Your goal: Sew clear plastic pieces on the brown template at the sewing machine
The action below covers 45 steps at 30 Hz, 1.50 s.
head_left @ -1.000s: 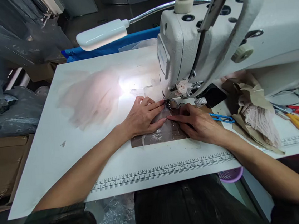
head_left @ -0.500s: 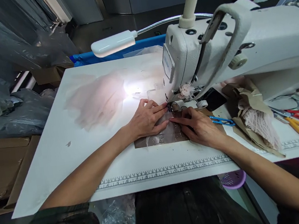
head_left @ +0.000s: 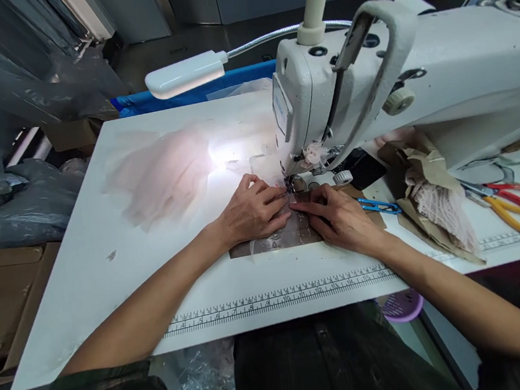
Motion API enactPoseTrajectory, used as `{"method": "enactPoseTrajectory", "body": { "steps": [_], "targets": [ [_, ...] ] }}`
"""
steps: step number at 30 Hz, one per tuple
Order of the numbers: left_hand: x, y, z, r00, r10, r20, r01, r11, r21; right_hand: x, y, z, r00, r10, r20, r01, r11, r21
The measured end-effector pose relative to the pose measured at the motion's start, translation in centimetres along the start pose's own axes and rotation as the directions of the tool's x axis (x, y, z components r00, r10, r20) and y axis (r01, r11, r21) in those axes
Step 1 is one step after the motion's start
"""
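Observation:
A strip of sheer, pale fabric (head_left: 284, 238) lies over a brown plate below the needle area of a white sewing machine (head_left: 298, 100). My left hand (head_left: 257, 211) rests flat on this fabric, fingers spread, their tips close to the presser foot (head_left: 289, 185). On the other side, my right hand (head_left: 340, 217) has its index finger stretched to the fabric's edge and its other fingers curled; the fabric under them is partly hidden. Blue thread snips (head_left: 378, 206) lie just right of that hand.
A pile of pink tulle (head_left: 164, 174) lies left on the white table, under a lamp (head_left: 185, 75). To the right are brown paper with ruffled trim (head_left: 445, 211) and red- and yellow-handled scissors (head_left: 519, 206). A printed ruler (head_left: 285, 298) runs along the front edge.
The whole view has shifted slightly, so the table and machine sit a little further left. Both hands keep nearly the same place on the fabric at the presser foot.

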<state>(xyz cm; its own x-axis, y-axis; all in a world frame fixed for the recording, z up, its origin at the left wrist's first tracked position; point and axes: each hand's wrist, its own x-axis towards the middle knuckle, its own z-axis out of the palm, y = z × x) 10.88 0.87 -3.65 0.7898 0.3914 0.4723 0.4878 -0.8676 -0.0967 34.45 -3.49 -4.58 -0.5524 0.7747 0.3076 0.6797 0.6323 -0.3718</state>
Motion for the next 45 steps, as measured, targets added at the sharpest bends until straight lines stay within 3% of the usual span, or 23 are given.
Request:
{"method": "enactPoseTrajectory", "body": {
  "steps": [17, 22, 25, 28, 30, 32, 35, 38, 41, 45],
  "targets": [
    [0.8, 0.8, -0.1, 0.975, -0.187, 0.118, 0.184, 0.982, 0.036, 1.0, -0.4, -0.4, 0.996, 0.059, 0.069, -0.052, 0.993, -0.109],
    [1.1, 0.6, -0.3, 0.972, -0.22, 0.076, 0.218, 0.975, 0.039, 0.4, 0.3, -0.5, 0.997, 0.079, -0.011, -0.077, 0.992, 0.101],
    [1.4, -0.8, -0.6, 0.954, -0.298, 0.04, 0.293, 0.952, 0.089, 0.3, 0.7, -1.0, 0.992, 0.118, -0.051, -0.105, 0.971, 0.216],
    [1.4, -2.8, -0.8, 0.921, -0.36, 0.15, 0.353, 0.933, 0.07, 0.4, 1.0, -2.0, 0.991, 0.131, -0.031, -0.12, 0.961, 0.248],
    [1.0, -3.7, -1.3, 0.922, -0.313, 0.23, 0.317, 0.948, 0.02, 0.2, 1.0, -2.8, 0.994, 0.113, 0.008, -0.111, 0.956, 0.27],
    [0.4, -3.6, -2.2, 0.943, -0.257, 0.211, 0.262, 0.965, 0.004, -0.5, 1.0, -3.7, 0.996, 0.072, 0.045, -0.082, 0.951, 0.299],
    [-0.6, -1.3, -4.0, 0.981, -0.154, 0.118, 0.158, 0.987, -0.031, -2.0, 1.0, -4.8, 0.993, 0.028, 0.113, -0.063, 0.946, 0.318],
    [-1.4, 1.8, -5.0, 0.99, 0.036, 0.133, -0.011, 0.984, -0.18, -2.9, 0.9, -5.0, 0.987, 0.02, 0.161, -0.071, 0.946, 0.318],
    [-1.6, 3.5, -4.3, 0.986, 0.098, 0.134, -0.074, 0.982, -0.176, -2.4, 0.9, -4.3, 0.989, -0.034, 0.145, -0.014, 0.948, 0.318],
    [-0.9, 3.4, -2.5, 0.992, 0.072, 0.103, -0.065, 0.995, -0.073, -0.2, 1.2, -3.2, 0.992, -0.114, 0.057, 0.095, 0.961, 0.259]
  ]
}}
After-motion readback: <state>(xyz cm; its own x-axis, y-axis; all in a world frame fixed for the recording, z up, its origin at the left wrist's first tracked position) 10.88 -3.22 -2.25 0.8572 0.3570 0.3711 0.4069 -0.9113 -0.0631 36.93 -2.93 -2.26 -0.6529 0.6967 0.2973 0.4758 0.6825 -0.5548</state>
